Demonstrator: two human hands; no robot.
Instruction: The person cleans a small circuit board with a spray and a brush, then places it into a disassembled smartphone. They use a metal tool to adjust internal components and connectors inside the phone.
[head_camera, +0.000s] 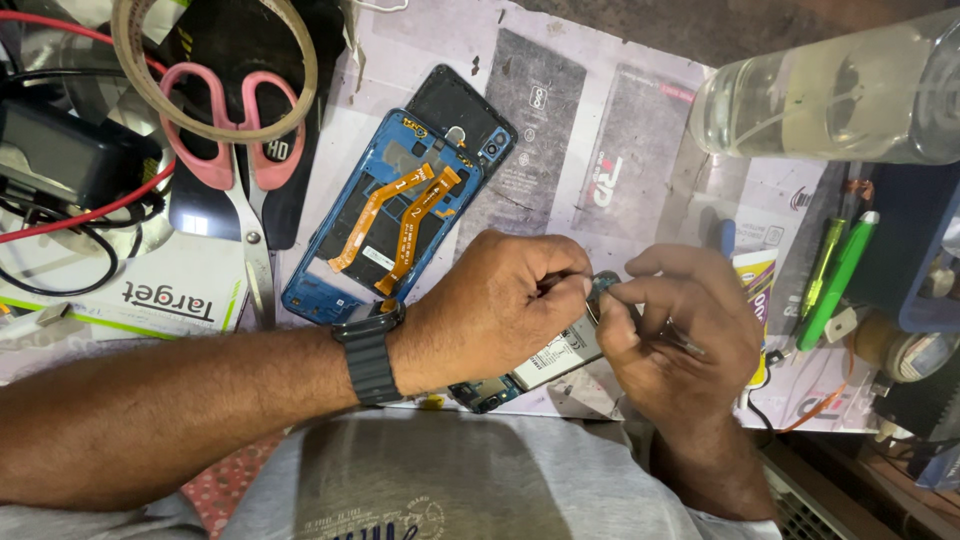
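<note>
My left hand (500, 305) is closed, its fingertips pinching a small dark part (603, 284) where the two hands meet. My right hand (680, 325) is closed around a thin metal tool (682, 343) whose tip reaches that same part. Under both hands lies a phone body (555, 355) with a white-labelled battery and a circuit board at its lower end. A blue phone frame (385, 215) with two orange flex cables (405, 215) lies just beyond my left hand. I wear a dark watch (370, 350) on the left wrist.
Pink-handled scissors (235, 150) and a roll of tape (215, 65) lie at the upper left beside a black box (60, 150) with red and black wires. A clear bottle (830, 95) lies at the upper right. Green pens (835, 275) and small parts crowd the right edge.
</note>
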